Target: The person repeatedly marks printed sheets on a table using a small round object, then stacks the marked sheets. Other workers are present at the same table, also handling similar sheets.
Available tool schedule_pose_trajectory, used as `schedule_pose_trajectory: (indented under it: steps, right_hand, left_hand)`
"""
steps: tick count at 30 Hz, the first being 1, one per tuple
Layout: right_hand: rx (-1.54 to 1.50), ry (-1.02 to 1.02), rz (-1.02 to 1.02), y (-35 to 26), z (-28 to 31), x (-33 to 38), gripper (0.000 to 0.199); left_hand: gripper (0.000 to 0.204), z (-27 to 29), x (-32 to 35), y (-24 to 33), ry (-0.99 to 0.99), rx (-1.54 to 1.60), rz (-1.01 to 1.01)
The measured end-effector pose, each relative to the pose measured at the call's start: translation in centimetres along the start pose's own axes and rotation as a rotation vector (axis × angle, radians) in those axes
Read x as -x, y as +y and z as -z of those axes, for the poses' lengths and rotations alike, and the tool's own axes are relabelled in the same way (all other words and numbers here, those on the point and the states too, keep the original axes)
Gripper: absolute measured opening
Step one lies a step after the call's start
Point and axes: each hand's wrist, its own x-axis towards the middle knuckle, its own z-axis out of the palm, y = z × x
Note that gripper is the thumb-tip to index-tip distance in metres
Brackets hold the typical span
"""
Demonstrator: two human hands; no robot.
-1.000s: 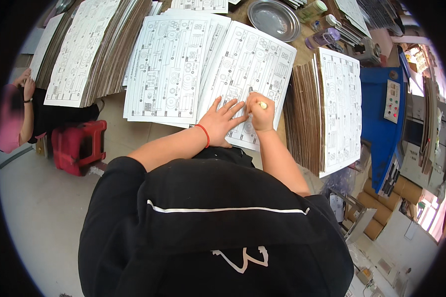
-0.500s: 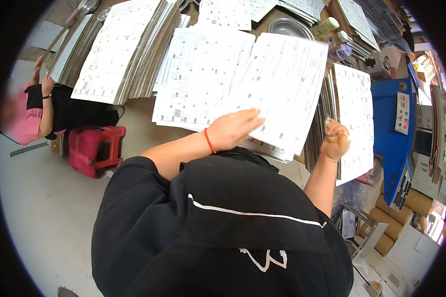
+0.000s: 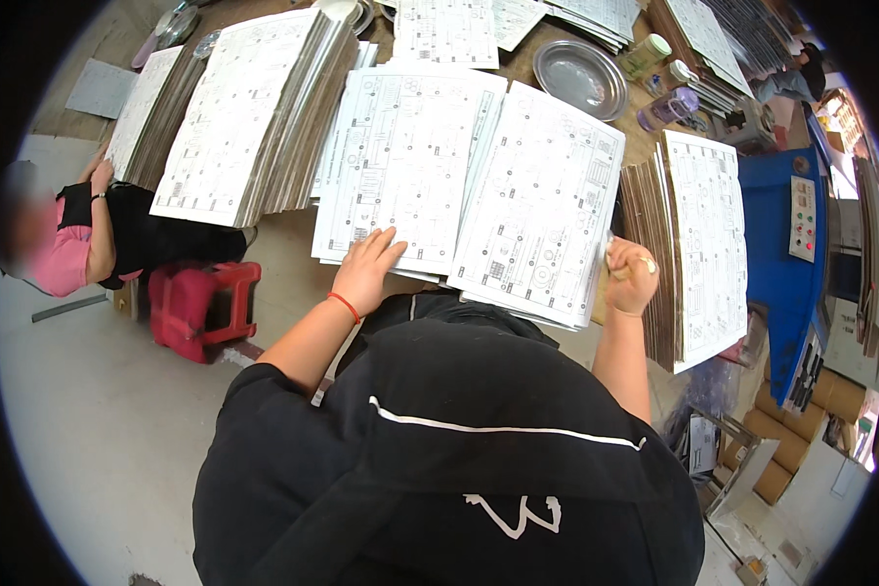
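Two piles of white printed sheets lie side by side on the table in front of me. My left hand (image 3: pixel 369 269) rests flat, fingers apart, on the near edge of the left pile (image 3: pixel 405 156); a red band circles its wrist. My right hand (image 3: pixel 633 276) is curled into a fist just past the right edge of the right pile (image 3: pixel 547 205), and a small pale object shows between its fingers. Whether the fist also touches the sheet's edge I cannot tell.
Stacks of brown cardboard topped with printed sheets stand at the left (image 3: pixel 234 117) and right (image 3: pixel 698 234). A round metal tray (image 3: pixel 581 73) and bottles (image 3: pixel 679 98) sit at the back. A blue machine (image 3: pixel 791 225) is at the right. Another person (image 3: pixel 78 234) sits by a red stool (image 3: pixel 205 303).
My right hand moved from the middle of the right pile to beyond its right edge. The sheet that was raised half a second ago lies flat. My left hand shifted onto the left pile.
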Motion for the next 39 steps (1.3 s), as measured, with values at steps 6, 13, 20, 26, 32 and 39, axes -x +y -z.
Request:
schedule_pose_trajectory:
  steps: [6, 13, 20, 26, 32, 39]
  right_hand:
    - [-0.016, -0.074, -0.090, 2.5, -3.4, -3.2, 0.021]
    - [-0.328, 0.028, -0.178, 6.4, -6.0, -9.4, 0.022]
    - [-0.218, 0.006, -0.170, 8.6, -6.3, -10.9, 0.021]
    - [-0.019, -0.088, -0.157, 8.1, -6.3, -8.8, 0.022]
    - [0.126, -0.211, -0.138, 6.4, -6.3, -1.6, 0.019]
    - [-0.030, -0.098, -0.254, 5.8, -5.4, -2.2, 0.019]
  left_hand:
    - [0.052, -0.8, -6.6, 7.8, 0.039, 0.261, -0.203]
    - [0.097, -4.3, -9.9, 13.5, -0.307, -0.030, -0.054]
    - [0.097, -5.3, -9.2, 14.0, -0.294, -0.034, -0.067]
    - [0.098, -5.9, -9.3, 14.0, -0.261, -0.063, -0.081]
    - [0.096, -5.6, -9.1, 14.2, -0.257, -0.045, -0.062]
    - [0.062, -5.9, -11.7, 10.1, -0.208, 0.580, 0.622]
